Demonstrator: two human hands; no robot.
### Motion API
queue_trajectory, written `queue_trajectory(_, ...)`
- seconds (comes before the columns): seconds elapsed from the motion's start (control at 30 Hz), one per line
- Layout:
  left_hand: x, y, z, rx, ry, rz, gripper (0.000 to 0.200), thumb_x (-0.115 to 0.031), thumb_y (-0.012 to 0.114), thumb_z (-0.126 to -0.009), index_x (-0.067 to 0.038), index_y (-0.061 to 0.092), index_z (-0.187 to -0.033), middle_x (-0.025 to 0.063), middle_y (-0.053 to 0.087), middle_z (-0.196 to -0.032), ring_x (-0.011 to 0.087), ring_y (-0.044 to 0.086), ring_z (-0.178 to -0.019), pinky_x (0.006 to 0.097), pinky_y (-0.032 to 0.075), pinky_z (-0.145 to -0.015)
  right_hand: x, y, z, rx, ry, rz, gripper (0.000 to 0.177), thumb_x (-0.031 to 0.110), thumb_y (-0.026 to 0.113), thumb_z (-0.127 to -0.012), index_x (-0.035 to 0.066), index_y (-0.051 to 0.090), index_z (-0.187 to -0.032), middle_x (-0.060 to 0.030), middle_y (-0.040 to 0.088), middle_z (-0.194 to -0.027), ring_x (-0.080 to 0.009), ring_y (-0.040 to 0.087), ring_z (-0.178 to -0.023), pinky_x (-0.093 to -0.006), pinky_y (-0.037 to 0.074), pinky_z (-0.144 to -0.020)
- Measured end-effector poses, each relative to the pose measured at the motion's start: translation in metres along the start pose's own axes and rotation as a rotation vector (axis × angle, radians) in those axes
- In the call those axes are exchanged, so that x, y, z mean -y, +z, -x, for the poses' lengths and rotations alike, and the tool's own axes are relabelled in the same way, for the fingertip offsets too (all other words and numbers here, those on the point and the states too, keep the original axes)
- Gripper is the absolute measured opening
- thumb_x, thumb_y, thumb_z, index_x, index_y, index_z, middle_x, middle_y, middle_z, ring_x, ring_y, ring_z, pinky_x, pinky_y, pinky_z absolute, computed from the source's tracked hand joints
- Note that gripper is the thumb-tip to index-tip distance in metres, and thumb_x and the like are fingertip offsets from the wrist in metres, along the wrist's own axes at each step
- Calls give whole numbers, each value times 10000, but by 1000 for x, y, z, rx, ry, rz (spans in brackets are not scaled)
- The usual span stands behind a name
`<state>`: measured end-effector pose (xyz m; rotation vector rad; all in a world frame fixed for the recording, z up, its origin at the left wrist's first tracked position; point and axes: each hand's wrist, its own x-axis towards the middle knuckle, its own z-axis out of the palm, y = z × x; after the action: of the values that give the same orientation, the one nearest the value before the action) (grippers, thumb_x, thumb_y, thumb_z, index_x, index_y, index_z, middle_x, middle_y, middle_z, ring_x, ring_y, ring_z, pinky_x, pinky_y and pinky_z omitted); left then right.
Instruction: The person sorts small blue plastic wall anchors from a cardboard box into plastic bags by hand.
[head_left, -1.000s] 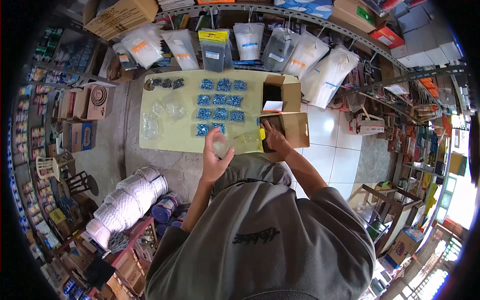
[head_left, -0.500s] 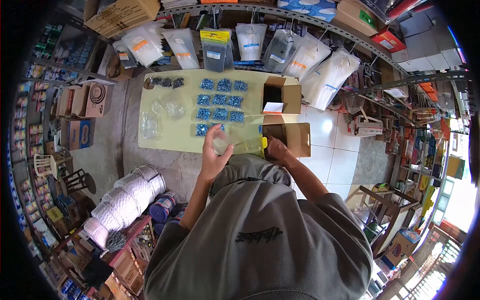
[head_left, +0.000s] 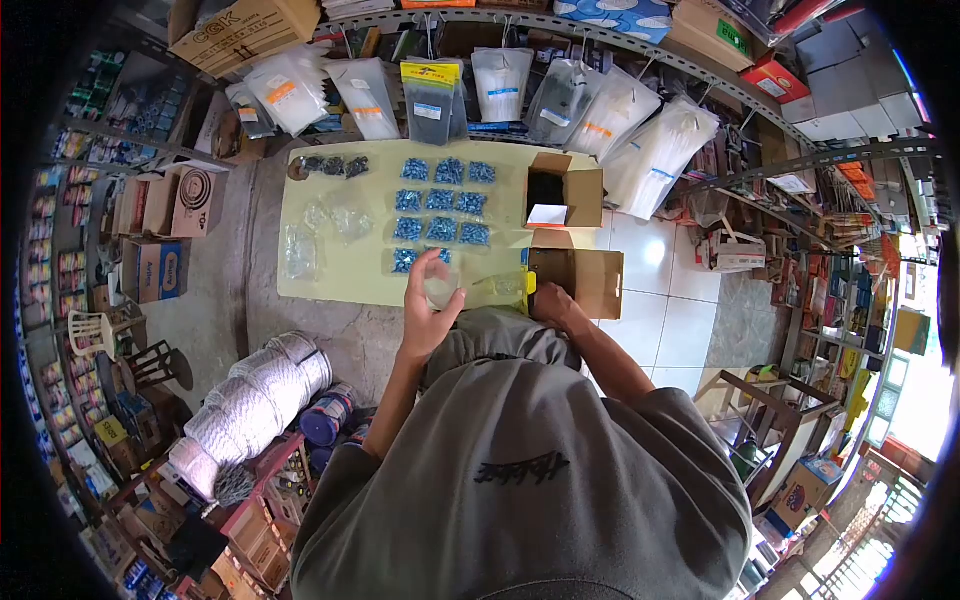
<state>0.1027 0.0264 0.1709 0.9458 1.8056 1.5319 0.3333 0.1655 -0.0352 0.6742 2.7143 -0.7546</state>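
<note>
My left hand (head_left: 432,312) curves, thumb and fingers apart, around the round end of a clear plastic container (head_left: 441,290). The container lies on its side at the table's near edge, and its yellow rim (head_left: 527,286) points right. My right hand (head_left: 553,303) is closed beside that rim, at the near side of an open cardboard box (head_left: 598,284). Its fingertips are hidden, so what they hold cannot be made out. Beyond my left hand, small clear bags of blue pieces (head_left: 439,200) lie in rows on the pale yellow table (head_left: 380,275).
A second open box (head_left: 583,198) with dark contents stands behind the first. Empty-looking clear bags (head_left: 300,250) and several bags of dark pieces (head_left: 333,165) lie on the table's left. Packs of cable ties (head_left: 500,85) hang along the back shelf. A large rope roll (head_left: 255,410) stands at left.
My right hand has shifted slightly toward me beside the yellow rim, its fingers less visible. My left hand stays around the container.
</note>
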Motion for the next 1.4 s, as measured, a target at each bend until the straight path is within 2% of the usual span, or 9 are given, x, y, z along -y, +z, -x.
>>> queue_trajectory(0.13, 2, 1, 1, 4, 1, 18, 648, 2, 707, -762, -51, 448, -1354, 74, 534, -1074, 200, 514, -1027, 355, 398, -980, 8, -15, -1, 50, -35, -17, 247, 250, 612, -773, 44, 718, -858, -191, 707, -859, -343, 700, -837, -451, 557, -752)
queue_trajectory(0.23, 2, 2, 0, -8, 20, 14, 639, 6, 706, -760, -50, 455, -1346, 70, 530, -1060, 198, 512, -1018, 353, 399, -977, 25, -37, 4, 90, 150, -233, 244, 230, 601, -774, 34, 719, -859, -214, 705, -905, -362, 698, -860, -461, 554, -762)
queue_trajectory(0.43, 7, 3, -1, 2, 6, 13, 640, 8, 709, -753, -48, 460, -1340, 69, 534, -1053, 196, 515, -1010, 350, 401, -971, 19, -26, 1, 232, 161, -66, 229, 199, 588, -756, 37, 724, -843, -221, 703, -906, -371, 699, -854, -473, 556, -754)
queue_trajectory(0.6, 5, 2, -3, 6, -40, 39, 633, 1, 710, -757, -47, 463, -1338, 72, 541, -1070, 199, 514, -1020, 354, 399, -977, 14, -28, -2, 352, 56, 69, 232, 216, 592, -772, 48, 734, -843, -203, 714, -904, -357, 709, -845, -455, 567, -745)
queue_trajectory(0.93, 8, 0, -8, 19, -8, -1, 661, 17, 691, -751, -57, 457, -1364, 51, 525, -1087, 174, 510, -1026, 324, 388, -972, 13, -15, -1, 285, 167, 89, 255, 227, 567, -803, 58, 745, -872, -193, 720, -933, -348, 715, -842, -460, 573, -739)
queue_trajectory(1.03, 8, 0, -7, 19, -5, 1, 662, 14, 693, -756, -60, 455, -1369, 53, 524, -1096, 174, 507, -1037, 322, 387, -977, 3, -4, -1, 269, -6, 98, 256, 229, 582, -798, 56, 742, -897, -201, 717, -946, -354, 715, -845, -485, 568, -727)
queue_trajectory(1.23, 7, -1, -9, 26, -33, 17, 662, 6, 696, -767, -66, 450, -1378, 56, 519, -1112, 176, 501, -1067, 318, 384, -981, 8, -2, -4, 237, 184, 45, 222, 201, 598, -791, 51, 732, -886, -218, 706, -894, -372, 707, -873, -470, 569, -731)
queue_trajectory(1.33, 8, -1, -11, -2, -38, 7, 634, 3, 706, -751, -53, 475, -1338, 72, 548, -1059, 196, 521, -1011, 339, 411, -958, 15, -10, -8, 113, 303, -12, 219, 184, 604, -789, 60, 725, -923, -190, 697, -868, -402, 698, -849, -453, 574, -758)
queue_trajectory(1.4, 9, -2, -11, -5, -28, 20, 636, -2, 707, -748, -53, 476, -1338, 73, 551, -1053, 198, 522, -1010, 344, 412, -958, 20, -27, -10, 157, 461, -48, 299, 177, 587, -814, 43, 670, -1068, -219, 650, -1052, -421, 651, -993, -452, 561, -849)
